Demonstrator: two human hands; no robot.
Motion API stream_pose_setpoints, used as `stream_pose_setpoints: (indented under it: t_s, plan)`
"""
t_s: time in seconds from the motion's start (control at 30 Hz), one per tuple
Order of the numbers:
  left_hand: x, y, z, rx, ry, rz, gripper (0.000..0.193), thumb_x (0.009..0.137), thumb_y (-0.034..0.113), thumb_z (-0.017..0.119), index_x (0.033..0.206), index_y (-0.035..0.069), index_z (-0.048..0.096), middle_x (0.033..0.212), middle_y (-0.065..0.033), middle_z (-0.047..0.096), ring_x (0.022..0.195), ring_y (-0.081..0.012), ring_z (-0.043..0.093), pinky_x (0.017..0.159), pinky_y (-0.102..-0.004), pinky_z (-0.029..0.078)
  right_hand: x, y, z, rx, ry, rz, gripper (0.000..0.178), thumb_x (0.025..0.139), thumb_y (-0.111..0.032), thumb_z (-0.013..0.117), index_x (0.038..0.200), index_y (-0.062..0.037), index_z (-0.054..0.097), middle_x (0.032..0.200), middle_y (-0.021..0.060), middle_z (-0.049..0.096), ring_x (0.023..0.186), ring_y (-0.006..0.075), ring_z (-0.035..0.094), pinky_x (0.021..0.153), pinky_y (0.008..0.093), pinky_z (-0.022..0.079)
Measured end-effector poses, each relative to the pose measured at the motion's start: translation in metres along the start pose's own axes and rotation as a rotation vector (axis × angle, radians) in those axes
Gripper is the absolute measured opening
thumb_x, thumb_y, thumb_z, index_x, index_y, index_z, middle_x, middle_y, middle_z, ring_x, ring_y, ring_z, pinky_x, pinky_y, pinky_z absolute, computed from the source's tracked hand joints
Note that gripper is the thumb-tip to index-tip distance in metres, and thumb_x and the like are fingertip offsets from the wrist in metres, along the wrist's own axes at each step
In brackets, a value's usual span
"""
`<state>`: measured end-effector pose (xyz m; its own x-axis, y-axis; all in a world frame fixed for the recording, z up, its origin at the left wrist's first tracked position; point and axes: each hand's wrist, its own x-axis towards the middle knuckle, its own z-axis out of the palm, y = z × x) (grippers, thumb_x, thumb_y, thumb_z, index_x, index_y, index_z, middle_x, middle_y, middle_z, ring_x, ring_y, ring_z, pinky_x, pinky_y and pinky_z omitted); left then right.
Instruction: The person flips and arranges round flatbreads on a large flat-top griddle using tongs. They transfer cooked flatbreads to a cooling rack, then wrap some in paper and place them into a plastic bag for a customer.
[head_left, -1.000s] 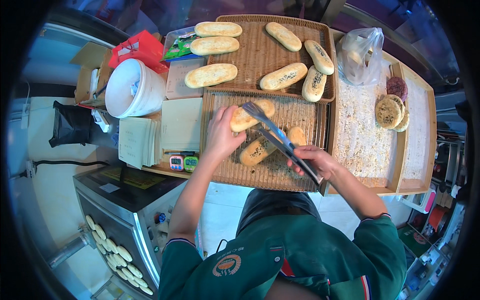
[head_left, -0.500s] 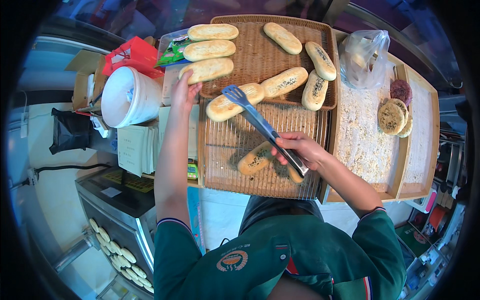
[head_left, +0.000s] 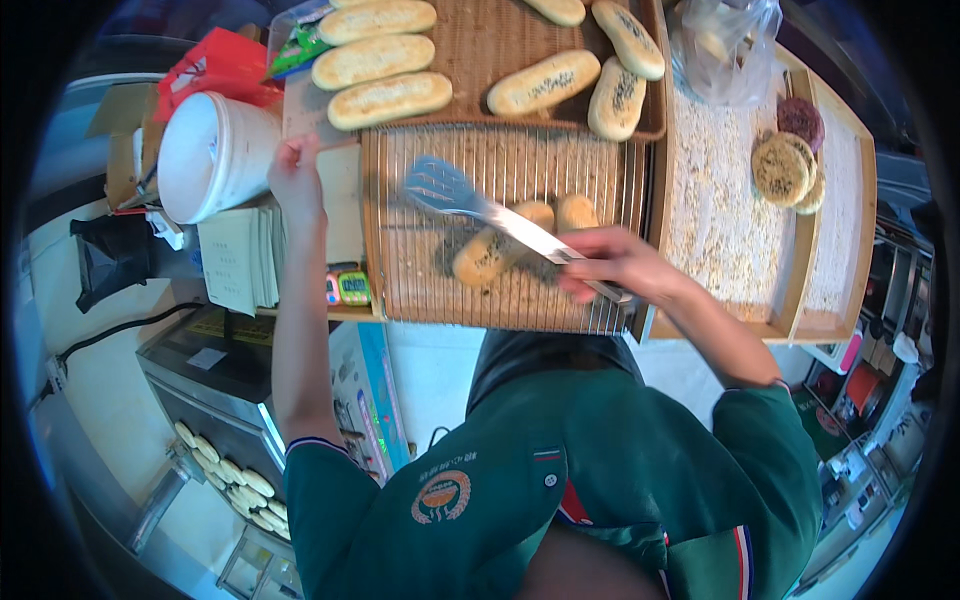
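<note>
My right hand (head_left: 610, 265) is closed around a pair of tongs (head_left: 535, 238). Their blue slotted head (head_left: 440, 186) hangs over the wire rack (head_left: 420, 290), with no bread visible in it. Below the tongs, an oblong bread with dark seeds (head_left: 485, 255) lies on the rack, beside another partly covered bread (head_left: 577, 212). My left hand (head_left: 295, 175) is next to the white bucket (head_left: 200, 155) and the paper bags (head_left: 238, 260); blur hides its finger grip. Plain oblong breads (head_left: 390, 100) lie in a row along the left of the wicker tray (head_left: 470, 60).
Seeded oblong breads (head_left: 545, 83) sit at the wicker tray's right. A wooden tray (head_left: 715, 230) holds round breads (head_left: 783, 170) and a clear plastic bag (head_left: 728, 50). Small timers (head_left: 348, 286) stand left of the rack. More pale breads (head_left: 235, 480) are at lower left.
The plain bread that lay across the tray's front edge is now in the left row. My left hand has left the breads and come nearer the bucket. The view has shifted downward.
</note>
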<state>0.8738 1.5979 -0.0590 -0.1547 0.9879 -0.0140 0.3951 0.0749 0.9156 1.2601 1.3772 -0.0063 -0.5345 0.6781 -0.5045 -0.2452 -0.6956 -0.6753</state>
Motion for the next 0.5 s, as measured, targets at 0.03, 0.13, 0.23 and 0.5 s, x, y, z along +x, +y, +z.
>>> stream_pose_setpoints:
  t_s: [0.03,0.13,0.23,0.5]
  plan:
    - [-0.031,-0.005,-0.001,0.059,-0.095,0.061,0.013,0.091,0.017,0.065,0.095,0.005,0.065,0.095,-0.0046,0.065,0.083,-0.0145,0.059,0.075,-0.0308,0.046,-0.027,0.007,-0.013,-0.234,0.018,-0.013,0.026,0.094,-0.009,0.059,0.117,0.0014,0.063,0.085,0.0072,0.068,0.070,0.0095,0.063,0.059,0.0231,0.052]
    - [-0.132,-0.015,0.014,0.157,-0.350,0.283,0.018,0.084,0.015,0.071,0.097,0.004,0.063,0.095,-0.0077,0.063,0.086,-0.0185,0.059,0.077,-0.0314,0.047,-0.113,0.038,-0.017,-0.246,0.098,0.308,0.039,0.090,-0.014,0.067,0.125,0.0007,0.061,0.086,0.0056,0.069,0.074,0.0123,0.065,0.068,0.0262,0.054]
    - [-0.205,-0.014,0.034,0.348,-0.413,0.332,0.055,0.073,0.028,0.079,0.119,0.007,0.056,0.108,-0.0111,0.058,0.098,-0.0272,0.056,0.085,-0.0397,0.045,-0.156,0.073,-0.001,-0.211,0.124,0.496,0.043,0.091,-0.015,0.067,0.129,0.0005,0.058,0.095,0.0059,0.069,0.075,0.0113,0.064,0.069,0.0237,0.053]
    - [-0.237,0.003,0.082,0.623,-0.298,0.388,0.072,0.068,0.032,0.081,0.129,0.008,0.050,0.119,-0.0116,0.052,0.112,-0.0320,0.050,0.094,-0.0457,0.037,-0.142,0.114,0.034,0.114,0.266,0.229,0.028,0.094,-0.011,0.061,0.119,0.0030,0.058,0.091,0.0058,0.066,0.070,0.0103,0.063,0.068,0.0237,0.053]
